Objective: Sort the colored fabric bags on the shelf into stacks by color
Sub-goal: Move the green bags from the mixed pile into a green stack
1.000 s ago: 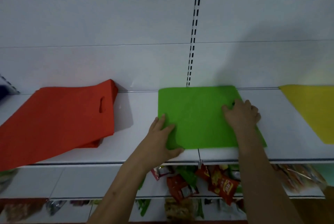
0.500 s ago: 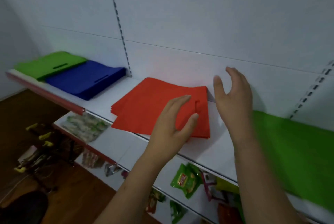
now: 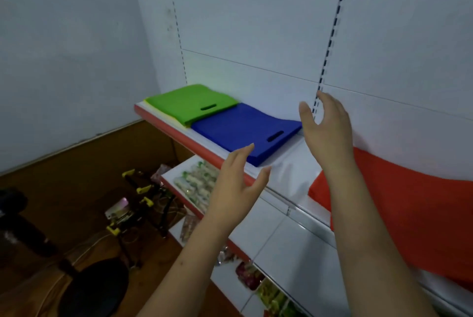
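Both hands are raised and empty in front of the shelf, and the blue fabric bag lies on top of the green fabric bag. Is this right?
Not quite. In the head view the flat green fabric bag overlaps the edge of the flat blue fabric bag, not the reverse. The rest holds: the left hand and right hand are raised and empty.

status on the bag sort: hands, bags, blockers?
Left hand and right hand open, empty, raised before the shelf. Green bags, blue bags, red bags lying untouched. No blockers.

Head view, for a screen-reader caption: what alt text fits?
Both hands, left and right, reach open and empty toward a blue bag stack on a white shelf, between a green stack and red bags.
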Action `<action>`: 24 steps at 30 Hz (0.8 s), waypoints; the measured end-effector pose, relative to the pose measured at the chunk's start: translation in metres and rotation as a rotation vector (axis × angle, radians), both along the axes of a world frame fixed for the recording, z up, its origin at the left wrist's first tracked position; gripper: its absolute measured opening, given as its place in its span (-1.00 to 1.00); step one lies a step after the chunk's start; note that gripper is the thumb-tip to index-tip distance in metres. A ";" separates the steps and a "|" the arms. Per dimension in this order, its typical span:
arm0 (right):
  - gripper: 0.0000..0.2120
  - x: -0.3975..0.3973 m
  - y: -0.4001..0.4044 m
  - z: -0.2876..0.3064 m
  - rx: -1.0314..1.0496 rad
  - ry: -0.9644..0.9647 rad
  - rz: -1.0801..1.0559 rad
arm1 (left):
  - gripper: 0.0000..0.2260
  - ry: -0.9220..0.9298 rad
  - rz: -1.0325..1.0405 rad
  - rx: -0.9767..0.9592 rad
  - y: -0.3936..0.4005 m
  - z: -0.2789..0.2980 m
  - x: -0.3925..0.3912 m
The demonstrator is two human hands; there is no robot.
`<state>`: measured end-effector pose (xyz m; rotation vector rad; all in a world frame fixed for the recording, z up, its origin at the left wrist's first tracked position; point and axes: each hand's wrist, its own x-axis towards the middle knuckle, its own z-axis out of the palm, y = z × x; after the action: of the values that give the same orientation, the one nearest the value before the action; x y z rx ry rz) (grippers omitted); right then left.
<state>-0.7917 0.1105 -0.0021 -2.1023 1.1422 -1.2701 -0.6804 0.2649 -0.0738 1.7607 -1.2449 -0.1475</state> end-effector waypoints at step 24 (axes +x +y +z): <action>-0.38 0.414 -0.146 -0.066 0.231 0.310 -0.059 | -0.49 -0.053 0.238 0.104 -0.123 -0.020 0.456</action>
<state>-0.3782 -0.0359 -0.0683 -2.1489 1.4156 -0.8058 -0.2244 0.1421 -0.0938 1.9992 -1.0708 -0.0285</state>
